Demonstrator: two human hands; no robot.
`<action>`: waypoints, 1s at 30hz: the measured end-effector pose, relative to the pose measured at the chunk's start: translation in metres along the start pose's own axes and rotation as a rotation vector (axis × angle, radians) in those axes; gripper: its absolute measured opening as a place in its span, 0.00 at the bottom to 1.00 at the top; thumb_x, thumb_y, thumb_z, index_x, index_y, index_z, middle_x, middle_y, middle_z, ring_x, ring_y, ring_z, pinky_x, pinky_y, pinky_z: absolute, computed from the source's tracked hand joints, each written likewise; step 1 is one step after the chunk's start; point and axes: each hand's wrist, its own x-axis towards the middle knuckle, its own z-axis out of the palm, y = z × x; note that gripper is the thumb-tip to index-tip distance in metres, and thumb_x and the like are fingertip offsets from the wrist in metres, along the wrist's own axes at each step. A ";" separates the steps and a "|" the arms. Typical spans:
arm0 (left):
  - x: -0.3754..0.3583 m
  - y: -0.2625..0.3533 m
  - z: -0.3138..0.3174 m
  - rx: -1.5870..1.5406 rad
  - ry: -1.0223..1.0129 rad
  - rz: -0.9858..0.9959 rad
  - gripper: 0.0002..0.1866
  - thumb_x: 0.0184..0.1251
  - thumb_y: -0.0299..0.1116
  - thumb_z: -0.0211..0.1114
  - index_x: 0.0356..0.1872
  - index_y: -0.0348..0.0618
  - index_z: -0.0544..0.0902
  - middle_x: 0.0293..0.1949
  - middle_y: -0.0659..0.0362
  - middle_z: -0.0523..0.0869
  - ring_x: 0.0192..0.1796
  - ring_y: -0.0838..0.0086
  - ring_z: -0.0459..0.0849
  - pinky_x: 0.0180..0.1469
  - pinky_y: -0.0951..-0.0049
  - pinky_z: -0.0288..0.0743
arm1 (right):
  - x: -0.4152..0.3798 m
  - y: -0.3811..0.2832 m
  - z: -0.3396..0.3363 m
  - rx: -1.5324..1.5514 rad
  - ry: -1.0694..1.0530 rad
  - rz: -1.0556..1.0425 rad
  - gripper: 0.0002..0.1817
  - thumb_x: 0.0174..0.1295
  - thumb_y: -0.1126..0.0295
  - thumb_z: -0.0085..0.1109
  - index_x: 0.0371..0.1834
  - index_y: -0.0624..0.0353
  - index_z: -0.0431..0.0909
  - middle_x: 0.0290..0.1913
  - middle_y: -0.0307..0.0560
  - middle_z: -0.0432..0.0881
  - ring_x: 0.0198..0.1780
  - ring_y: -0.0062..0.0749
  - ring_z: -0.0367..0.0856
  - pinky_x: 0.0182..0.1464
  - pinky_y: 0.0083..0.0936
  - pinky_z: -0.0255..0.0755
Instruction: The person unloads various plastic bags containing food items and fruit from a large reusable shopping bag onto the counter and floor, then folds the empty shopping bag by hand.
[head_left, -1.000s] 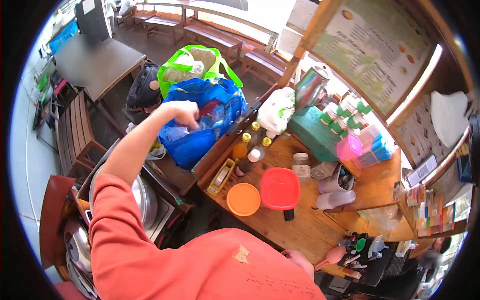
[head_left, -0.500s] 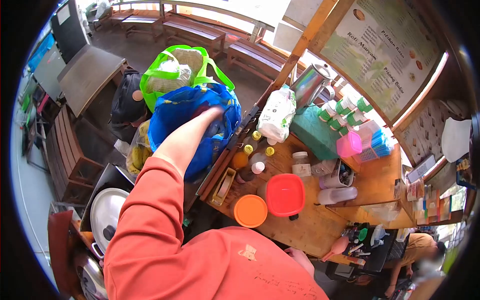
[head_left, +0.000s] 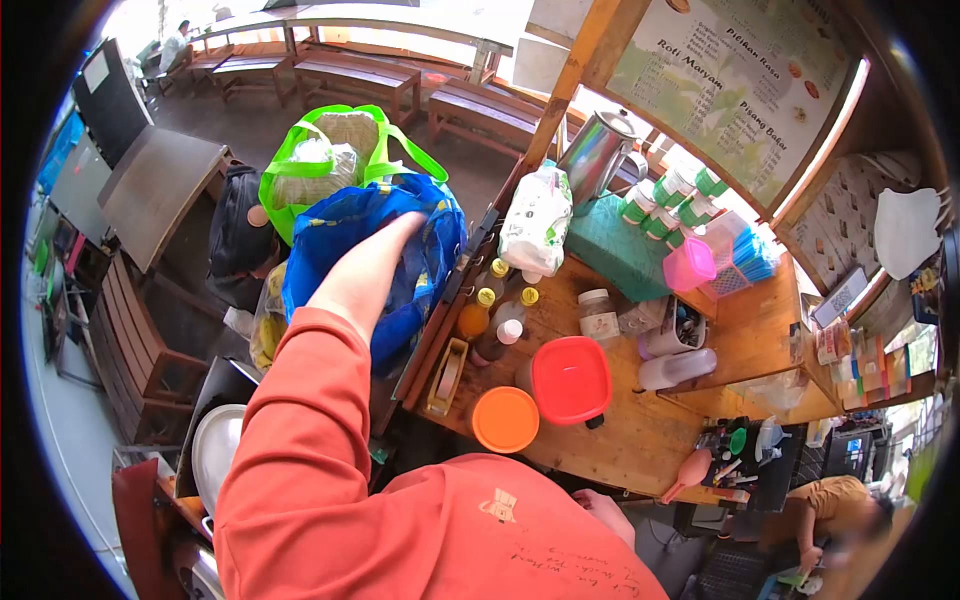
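Observation:
My left arm stretches forward into a blue shopping bag (head_left: 330, 230). Of my left hand (head_left: 408, 228), only the part by the wrist shows at the bag's mouth; its fingers are hidden inside. Behind the blue bag stands a bright green bag (head_left: 278, 185) with a wrapped bundle in it. My right hand (head_left: 606, 515) is low beside my red shirt, partly covered by it, and its fingers are not clear. Nearest to that hand is the wooden counter (head_left: 570, 462), which carries a container with an orange lid (head_left: 505, 420) and one with a red lid (head_left: 571, 380).
Several yellow-capped bottles (head_left: 474, 316), a tape dispenser (head_left: 446, 378), a white packet (head_left: 535, 220) and a metal pitcher (head_left: 592, 152) stand along the counter. A lidded pot (head_left: 215, 450) is at left. Another person (head_left: 825, 510) works at lower right. Benches (head_left: 355, 80) line the back.
The camera view has shifted slightly. My left arm still reaches into the blue bag, with slightly more of the wrist showing. The other person at lower right has moved further into view.

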 end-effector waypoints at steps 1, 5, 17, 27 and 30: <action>0.003 -0.004 -0.001 0.006 -0.020 -0.009 0.24 0.74 0.41 0.60 0.66 0.40 0.78 0.59 0.53 0.87 0.57 0.61 0.87 0.63 0.56 0.77 | -0.002 0.001 0.001 0.007 -0.003 0.037 0.41 0.63 0.44 0.64 0.69 0.66 0.74 0.61 0.61 0.85 0.61 0.50 0.85 0.62 0.36 0.77; 0.025 -0.028 -0.002 0.057 -0.124 -0.053 0.24 0.76 0.41 0.58 0.68 0.40 0.77 0.61 0.55 0.87 0.60 0.62 0.87 0.69 0.56 0.75 | -0.009 0.008 0.007 0.021 0.013 0.138 0.41 0.61 0.45 0.67 0.70 0.66 0.74 0.62 0.60 0.84 0.63 0.47 0.84 0.63 0.35 0.76; -0.187 -0.042 -0.067 0.044 0.394 0.170 0.21 0.46 0.40 0.78 0.38 0.36 0.89 0.34 0.53 0.89 0.38 0.67 0.86 0.38 0.62 0.79 | 0.011 -0.009 -0.014 -0.078 0.013 -0.058 0.35 0.64 0.49 0.66 0.67 0.66 0.77 0.62 0.61 0.84 0.64 0.49 0.83 0.64 0.37 0.76; -0.358 0.059 -0.098 0.468 0.420 0.238 0.14 0.44 0.34 0.73 0.30 0.34 0.87 0.23 0.52 0.86 0.27 0.70 0.85 0.32 0.64 0.77 | 0.006 -0.150 -0.077 -0.114 0.086 -0.647 0.29 0.67 0.56 0.66 0.65 0.65 0.77 0.59 0.60 0.86 0.62 0.48 0.84 0.64 0.37 0.76; -0.393 0.111 -0.091 0.647 0.405 0.380 0.13 0.45 0.33 0.73 0.28 0.34 0.84 0.21 0.51 0.82 0.26 0.67 0.82 0.32 0.62 0.74 | 0.008 -0.175 -0.076 0.030 -0.003 -0.808 0.27 0.69 0.57 0.66 0.65 0.63 0.77 0.58 0.56 0.86 0.61 0.42 0.85 0.63 0.35 0.77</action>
